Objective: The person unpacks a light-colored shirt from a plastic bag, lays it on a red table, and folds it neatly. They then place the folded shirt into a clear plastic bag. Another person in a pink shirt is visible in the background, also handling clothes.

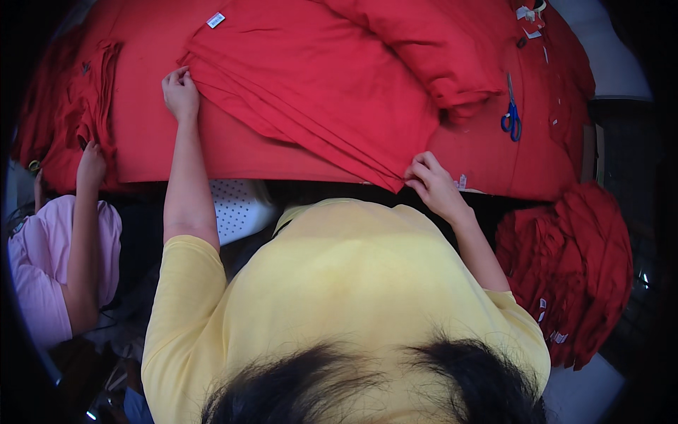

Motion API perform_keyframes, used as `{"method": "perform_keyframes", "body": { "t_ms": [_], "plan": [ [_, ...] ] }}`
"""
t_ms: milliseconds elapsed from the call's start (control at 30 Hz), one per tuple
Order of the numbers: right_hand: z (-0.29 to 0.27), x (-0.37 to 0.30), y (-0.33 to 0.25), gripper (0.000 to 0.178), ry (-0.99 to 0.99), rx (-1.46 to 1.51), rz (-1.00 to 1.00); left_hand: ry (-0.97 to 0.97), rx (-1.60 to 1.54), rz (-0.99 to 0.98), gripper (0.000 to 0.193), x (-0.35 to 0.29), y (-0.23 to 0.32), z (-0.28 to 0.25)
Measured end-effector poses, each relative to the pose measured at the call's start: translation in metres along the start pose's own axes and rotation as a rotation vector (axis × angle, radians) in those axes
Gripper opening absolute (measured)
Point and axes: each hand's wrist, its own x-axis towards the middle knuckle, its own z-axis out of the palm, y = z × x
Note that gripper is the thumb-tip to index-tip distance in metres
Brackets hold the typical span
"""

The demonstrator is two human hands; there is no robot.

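Several layers of red fabric (318, 92) lie slantwise on the table in front of me, their near edges fanned slightly apart. My left hand (181, 93) pinches the layers at their left corner. Lower right, my right hand (432, 185) grips the near corner of the same fabric with thumb and fingers, at the table's front edge. A small white label (216, 20) rests on the red surface beyond my left hand. Folds of more red cloth (445, 56) are bunched against the far right side of the layers.
Blue-handled scissors (511, 121) lie to the right, near paper tags (530, 21). A large red garment pile (565, 268) stands beside my right arm. At left, a person in pink (63, 261) handles red cloth (92, 106). A white perforated seat (240, 208) is under the table edge.
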Motion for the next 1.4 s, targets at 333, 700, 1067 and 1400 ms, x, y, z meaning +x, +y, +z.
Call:
{"method": "perform_keyframes", "body": {
  "t_ms": [333, 700, 1067, 1400],
  "plan": [
    [-0.005, -0.005, -0.007, 0.021, 0.024, -0.069, 0.066, -0.102, -0.072, -0.028, 0.044, 0.048, 0.017, 0.006],
    [-0.063, 0.017, 0.034, 0.017, -0.092, 0.184, 0.291, -0.063, 0.109, 0.007, 0.032, 0.061, 0.003, 0.006],
    [-0.105, 0.042, 0.2, 0.035, 0.793, -0.639, 0.63, -0.384, -0.303, 0.21, 0.028, -0.112, 0.117, -0.038],
    [-0.124, 0.044, 0.202, 0.046, 0.862, -0.519, 0.74, -0.412, -0.055, 0.251, 0.03, -0.135, 0.136, -0.033]
  ]
}}
